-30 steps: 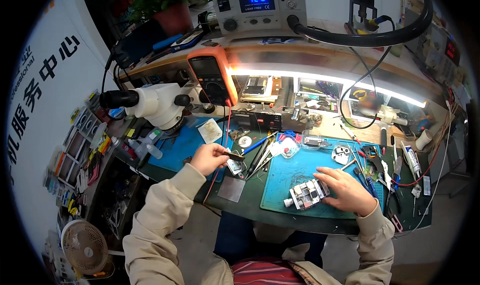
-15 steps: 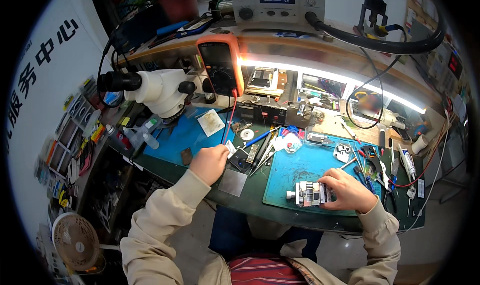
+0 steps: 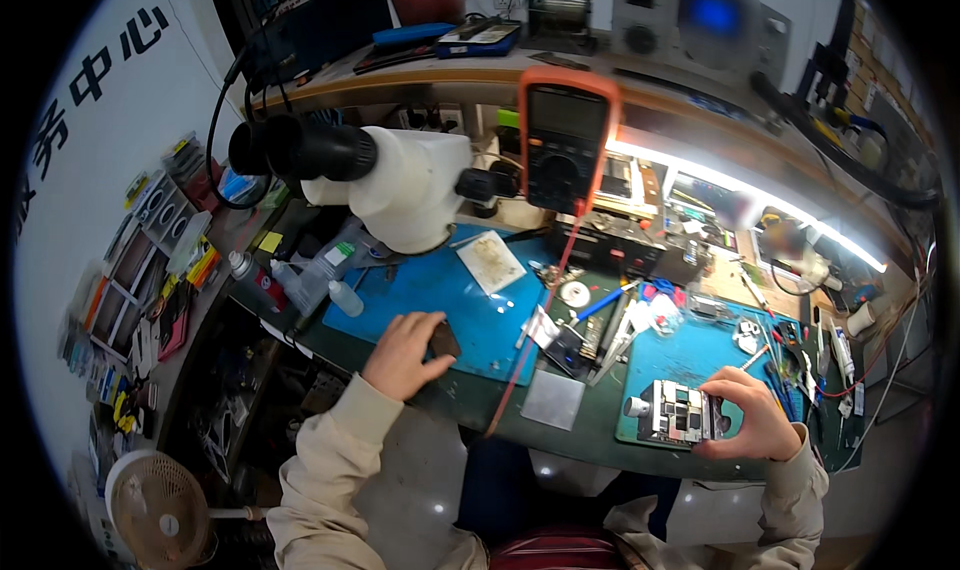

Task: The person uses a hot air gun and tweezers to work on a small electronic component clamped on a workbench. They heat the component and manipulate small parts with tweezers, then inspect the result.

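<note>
- Metal clamp fixture is sitting near the front edge of the right blue mat, same spot as 0.5 s ago.
- Right hand is still gripping the fixture's right end, fingers curled over the top, thumb at the near side; grasp unchanged vs. earlier frame.
- Left hand has shifted left since 0.5 s ago: it was up by the tools & small white tag at the bench centre, now it's resting on the near edge of the left blue mat.
- Left hand is half closed over a small dark object, fingers wrapping it, only one end showing; can't tell what the object is.
- View has also swung left & closer vs. earlier: microscope is now filling the upper middle.
- Between the hands: bare metal plate lying on the green bench top, w/ a red probe lead running past it.
- Orange multimeter is standing upright behind, beside the microscope head.
- Tweezers & drivers are lying scattered between the two mats.
- Small fan is sitting low at far left, well apart from the bench work.
</note>
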`<move>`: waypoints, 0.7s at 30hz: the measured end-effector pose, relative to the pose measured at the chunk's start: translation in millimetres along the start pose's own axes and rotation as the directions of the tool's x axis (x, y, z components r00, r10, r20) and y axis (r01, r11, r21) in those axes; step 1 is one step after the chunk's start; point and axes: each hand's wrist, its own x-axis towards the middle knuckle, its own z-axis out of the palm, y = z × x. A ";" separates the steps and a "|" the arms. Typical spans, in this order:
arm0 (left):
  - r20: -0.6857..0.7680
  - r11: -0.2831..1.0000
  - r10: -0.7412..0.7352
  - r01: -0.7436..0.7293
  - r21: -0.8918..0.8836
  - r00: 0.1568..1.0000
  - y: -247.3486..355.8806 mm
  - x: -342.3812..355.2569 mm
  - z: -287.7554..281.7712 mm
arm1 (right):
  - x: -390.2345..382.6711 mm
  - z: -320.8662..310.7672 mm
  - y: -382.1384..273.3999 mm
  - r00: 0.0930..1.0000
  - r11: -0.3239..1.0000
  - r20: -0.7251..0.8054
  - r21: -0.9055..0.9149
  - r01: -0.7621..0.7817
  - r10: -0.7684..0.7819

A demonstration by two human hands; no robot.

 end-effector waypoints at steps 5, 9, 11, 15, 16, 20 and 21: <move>0.034 0.943 0.241 -0.226 -0.244 0.970 3.9 13.2 8.1 | 87.3 41.6 -72.7 0.986 1.000 -0.167 0.006 0.001 0.000; 0.006 0.863 0.461 -0.447 -0.236 0.887 14.9 24.4 47.3 | 191.1 78.6 -115.6 0.979 0.990 -0.202 -0.136 -0.026 -0.002; 0.080 0.840 0.503 -0.465 -0.280 0.861 15.5 35.0 60.7 | 240.9 104.5 -112.4 0.983 0.966 -0.181 -0.257 -0.011 -0.037; 0.022 0.807 0.454 -0.401 -0.433 0.891 15.2 23.1 55.0 | 304.1 167.5 -96.2 0.986 0.967 -0.141 -0.252 0.049 -0.086; -0.013 0.800 0.485 -0.449 -0.398 0.874 13.1 17.2 45.4 | 311.4 178.2 -87.9 0.980 0.967 -0.178 -0.250 0.046 -0.092; -0.252 0.838 0.460 -0.510 -0.192 0.851 -26.3 -27.4 4.0 | 320.5 198.0 -65.5 0.976 0.969 -0.202 -0.246 0.026 -0.078; -0.357 0.891 0.353 -0.427 -0.153 0.865 -44.6 -35.5 -8.7 | 317.7 196.3 -76.1 0.980 0.948 -0.196 -0.317 -0.030 -0.034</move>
